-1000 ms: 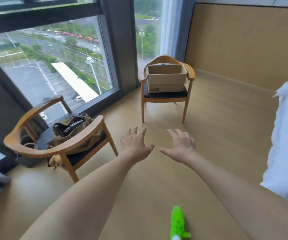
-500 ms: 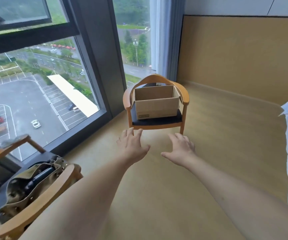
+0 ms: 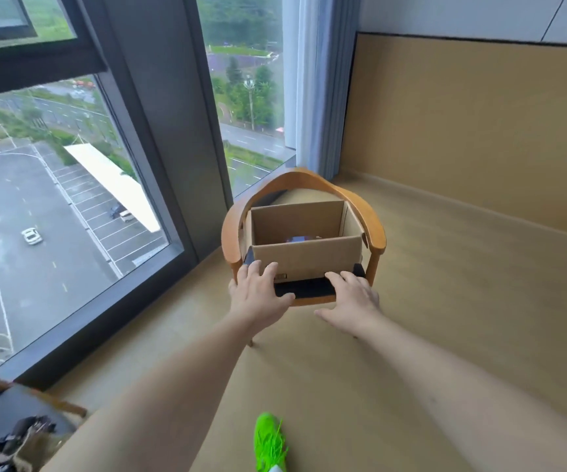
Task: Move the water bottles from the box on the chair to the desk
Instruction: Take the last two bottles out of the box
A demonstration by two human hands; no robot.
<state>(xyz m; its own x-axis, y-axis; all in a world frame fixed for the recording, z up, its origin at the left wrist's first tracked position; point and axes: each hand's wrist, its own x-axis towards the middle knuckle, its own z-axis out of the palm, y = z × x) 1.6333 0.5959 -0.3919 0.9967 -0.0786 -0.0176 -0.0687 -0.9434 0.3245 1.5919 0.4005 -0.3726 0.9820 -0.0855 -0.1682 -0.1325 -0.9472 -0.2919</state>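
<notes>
Nearest, a bright green shoe showed on the floor. Both hands, left hand and right hand, reached apart with fingers spread, empty, before the open brown cardboard box. It sat long side facing them on the curved wooden armchair beside the window; its contents were barely visible.

Head view – forward, steeply down, near chair by window.

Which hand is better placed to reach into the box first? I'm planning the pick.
Left, narrowly. The left hand has open fingers up against the box front wall, nearer its rim. The right hand sits lower, over the chair seat. Only a dark top shows inside, near the middle.
</notes>
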